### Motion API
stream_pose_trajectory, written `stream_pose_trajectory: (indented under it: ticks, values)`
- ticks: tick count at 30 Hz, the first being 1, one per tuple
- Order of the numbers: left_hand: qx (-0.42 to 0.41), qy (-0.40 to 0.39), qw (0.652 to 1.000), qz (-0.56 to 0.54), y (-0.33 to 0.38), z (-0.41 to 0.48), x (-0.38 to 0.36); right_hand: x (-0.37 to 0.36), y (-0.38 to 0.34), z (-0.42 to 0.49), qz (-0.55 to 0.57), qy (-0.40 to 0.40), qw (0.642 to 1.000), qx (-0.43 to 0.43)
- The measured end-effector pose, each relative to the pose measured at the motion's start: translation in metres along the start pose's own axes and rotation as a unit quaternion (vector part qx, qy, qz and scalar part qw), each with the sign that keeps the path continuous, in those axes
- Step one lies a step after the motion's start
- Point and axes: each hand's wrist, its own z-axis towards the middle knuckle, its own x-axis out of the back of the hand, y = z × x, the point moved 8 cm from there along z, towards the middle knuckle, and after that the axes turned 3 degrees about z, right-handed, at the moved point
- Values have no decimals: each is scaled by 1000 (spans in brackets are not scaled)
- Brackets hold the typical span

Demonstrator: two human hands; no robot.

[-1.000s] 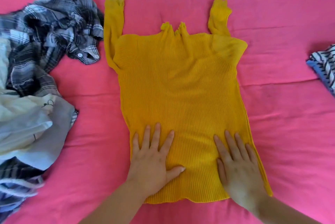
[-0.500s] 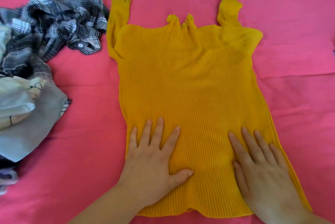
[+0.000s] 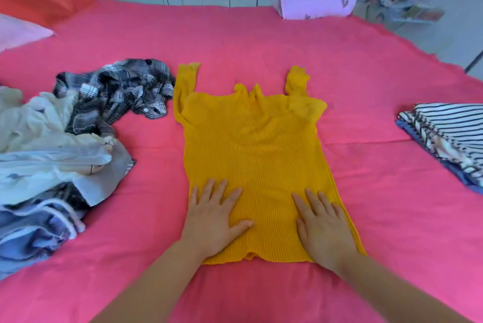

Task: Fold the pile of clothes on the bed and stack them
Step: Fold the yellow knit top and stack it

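Both hands lie as they did half a second ago, flat on the lower part of the yellow sweater (image 3: 251,145). The left hand (image 3: 211,220) is near one side edge and the right hand (image 3: 324,228) near the other, with fingers (image 3: 222,189) straight, spread and gripping nothing. The sweater is spread out in the middle of the pink bed (image 3: 261,43), sleeves pointing away. The view has lifted, so a folded striped stack (image 3: 449,134) now shows, well apart on the right. On the left lies the unfolded pile of clothes (image 3: 52,152), and its plaid shirt (image 3: 115,92) is just beside a sleeve.
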Motion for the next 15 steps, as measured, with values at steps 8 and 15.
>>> stream_pose_trajectory:
  ticks: [8,15]
  values:
    - [350,60,861,-365,-51,-53,25,32,32,-29,141,-35,987,-64]
    - [395,100,499,-765,-43,-64,0,20,46,-38,171,-48,980,-88]
